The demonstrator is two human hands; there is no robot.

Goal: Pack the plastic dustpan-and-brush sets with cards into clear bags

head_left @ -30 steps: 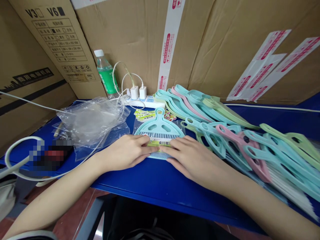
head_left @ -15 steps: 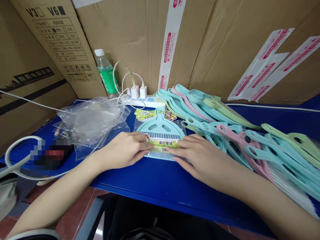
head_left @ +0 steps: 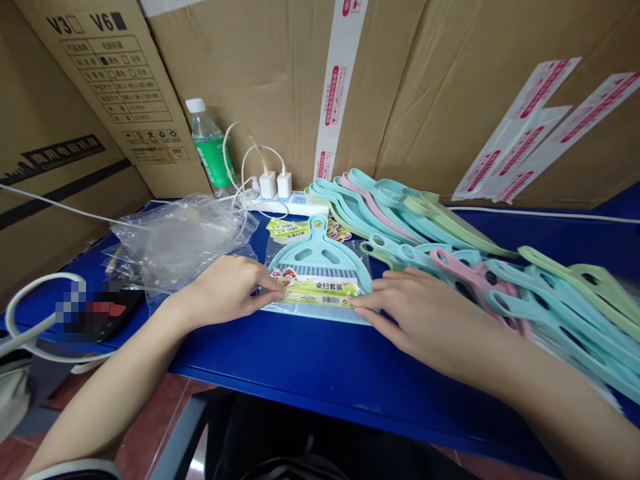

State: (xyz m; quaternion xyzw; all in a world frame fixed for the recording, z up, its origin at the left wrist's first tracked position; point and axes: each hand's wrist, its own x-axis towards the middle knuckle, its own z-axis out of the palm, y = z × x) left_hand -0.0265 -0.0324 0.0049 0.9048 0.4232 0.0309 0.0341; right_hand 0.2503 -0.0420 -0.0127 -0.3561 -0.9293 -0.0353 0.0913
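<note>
A light blue dustpan [head_left: 320, 244] with a small grey-bristled brush [head_left: 320, 270] lies flat on the blue table, inside a clear plastic bag [head_left: 295, 309]. Across its lower part runs a yellow-green and white printed label card [head_left: 323, 288]. My left hand [head_left: 233, 290] has thumb and index finger pinched together on the bag at the label's left end. With fingers stretched out, my right hand [head_left: 407, 303] rests on the bag's right side, its index fingertip touching the label's right end and the thumb a little apart below.
Clear plastic bags [head_left: 185, 233] are piled at left beside a dark object [head_left: 120, 317]. More label cards [head_left: 287, 230] lie behind the dustpan. Stacked dustpans [head_left: 395, 207] and several brushes [head_left: 465, 267] fill the right. A power strip [head_left: 305, 202] and green-labelled bottle [head_left: 213, 150] stand behind.
My left hand has slid left along the label, uncovering its left end. My right hand has shifted slightly right and down. The bagged dustpan stays in nearly the same place.
</note>
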